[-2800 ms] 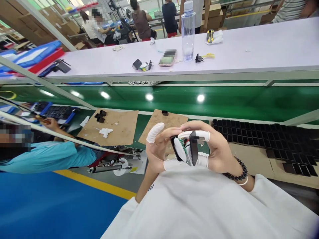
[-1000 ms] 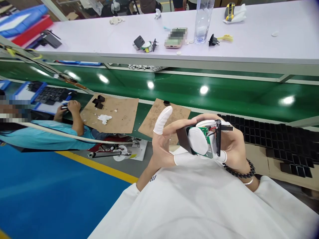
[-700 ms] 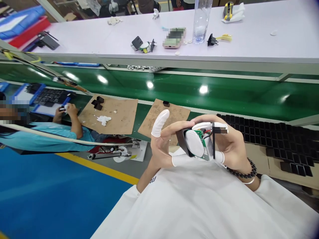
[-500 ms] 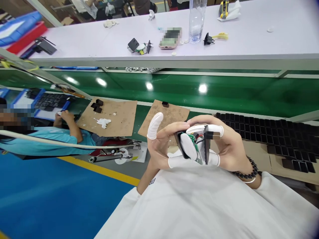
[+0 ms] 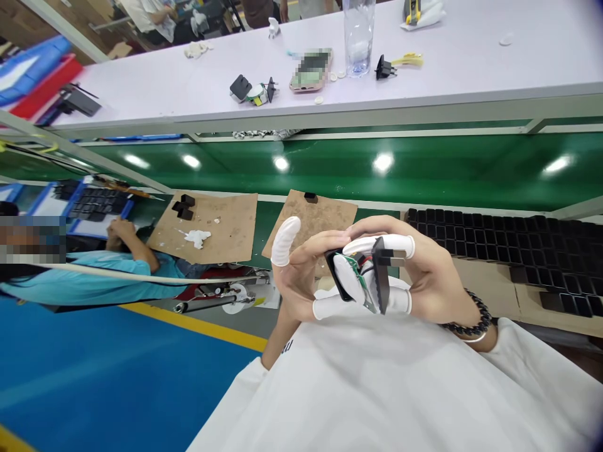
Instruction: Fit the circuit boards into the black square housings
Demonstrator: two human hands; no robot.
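Observation:
My left hand is closed on a black charger housing, its thumb below and fingers above, with one white-capped finger sticking up. From the right, my right hand grips a black plug plate whose pins point right. Between the two parts sits a green circuit board with wires and a white round pad against it. The board is partly inside the housing's open side. White finger cots cover several of my fingertips.
Rows of black housings stand at right. Cardboard sheets lie on the green bench. A raised white shelf holds a phone, a bottle and loose charger parts. At left sits a co-worker.
The view has shifted slightly, so the shelf things appear a little farther left. Both hands keep their hold, and the charger parts stay in nearly the same arrangement.

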